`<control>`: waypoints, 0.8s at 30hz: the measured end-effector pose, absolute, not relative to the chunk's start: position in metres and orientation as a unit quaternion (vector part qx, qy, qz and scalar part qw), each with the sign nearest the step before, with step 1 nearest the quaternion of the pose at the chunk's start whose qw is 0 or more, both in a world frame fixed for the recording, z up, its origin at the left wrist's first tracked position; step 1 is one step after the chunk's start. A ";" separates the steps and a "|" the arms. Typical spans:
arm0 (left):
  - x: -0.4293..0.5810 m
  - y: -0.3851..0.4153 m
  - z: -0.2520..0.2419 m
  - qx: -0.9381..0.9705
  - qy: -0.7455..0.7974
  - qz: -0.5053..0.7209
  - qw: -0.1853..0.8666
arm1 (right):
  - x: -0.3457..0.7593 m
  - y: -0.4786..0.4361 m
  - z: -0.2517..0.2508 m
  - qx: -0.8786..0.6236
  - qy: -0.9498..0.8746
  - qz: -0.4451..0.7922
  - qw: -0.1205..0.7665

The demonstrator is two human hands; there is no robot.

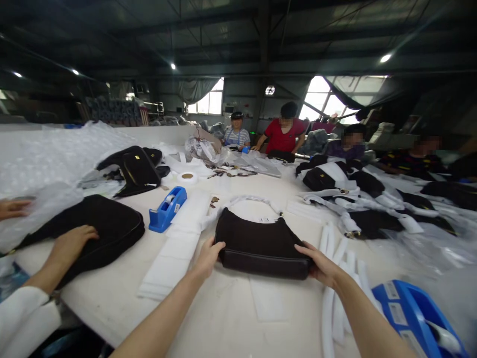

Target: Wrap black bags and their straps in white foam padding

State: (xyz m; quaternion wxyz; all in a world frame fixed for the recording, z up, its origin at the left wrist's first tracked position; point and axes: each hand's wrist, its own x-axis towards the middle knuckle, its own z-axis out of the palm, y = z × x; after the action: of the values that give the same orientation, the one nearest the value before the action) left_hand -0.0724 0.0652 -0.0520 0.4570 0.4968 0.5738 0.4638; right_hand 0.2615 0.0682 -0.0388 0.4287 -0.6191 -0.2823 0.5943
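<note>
A black handbag [261,243] is held between my two hands over the white table [238,318]. Its strap [253,199], wrapped in white foam, arcs away behind it. My left hand [209,254] grips the bag's left end, thumb on the near face. On the right end, my right hand [316,261] clasps it the same way, with the fingers partly hidden beneath. Just under the bag's near edge lies a white sheet [268,298]. Left of the bag is a stack of white foam strips [171,258].
Blue tape dispensers stand at left [167,209] and lower right [417,318]. White foam tubes [337,298] lie right of my hands. A co-worker's hand [76,243] rests on another black bag [108,228]. Wrapped bags [368,219] pile up at right; several people sit or stand across the table.
</note>
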 end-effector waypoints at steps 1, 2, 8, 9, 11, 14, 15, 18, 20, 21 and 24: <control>-0.071 0.061 -0.053 0.505 0.579 0.458 0.448 | 0.262 0.068 -0.044 -0.623 -0.280 0.583 0.440; -0.071 0.056 -0.052 0.515 0.589 0.450 0.431 | 0.262 0.069 -0.050 -0.626 -0.278 0.574 0.448; -0.060 0.008 -0.024 0.648 0.576 0.477 0.142 | 0.261 0.071 -0.069 -0.635 -0.282 0.550 0.464; -0.052 -0.001 -0.020 0.714 0.524 0.451 0.106 | 0.261 0.070 -0.069 -0.634 -0.287 0.548 0.465; -0.032 -0.018 -0.020 0.849 0.397 0.332 0.102 | 0.259 0.066 -0.068 -0.630 -0.300 0.546 0.464; -0.008 -0.036 -0.032 0.939 0.300 0.129 0.106 | 0.255 0.050 -0.063 -0.620 -0.321 0.549 0.459; -0.004 -0.040 -0.036 0.945 0.300 0.092 0.095 | 0.254 0.043 -0.061 -0.616 -0.328 0.551 0.457; -0.007 -0.046 -0.043 0.950 0.302 0.057 0.064 | 0.256 0.016 -0.059 -0.602 -0.348 0.558 0.453; -0.018 -0.049 -0.042 0.959 0.276 0.046 0.049 | 0.261 -0.002 -0.062 -0.589 -0.361 0.560 0.456; -0.024 -0.051 -0.042 0.964 0.261 0.040 0.042 | 0.263 -0.010 -0.065 -0.585 -0.367 0.557 0.461; -0.035 -0.055 -0.046 0.975 0.217 0.039 0.012 | 0.269 -0.023 -0.079 -0.582 -0.378 0.524 0.494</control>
State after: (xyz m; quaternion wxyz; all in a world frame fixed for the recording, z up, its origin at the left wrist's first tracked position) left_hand -0.0353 -0.0547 -0.0456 0.0120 0.9753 0.2172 0.0388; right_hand 0.2690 -0.0230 -0.0794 0.4935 -0.5820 -0.3780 0.5242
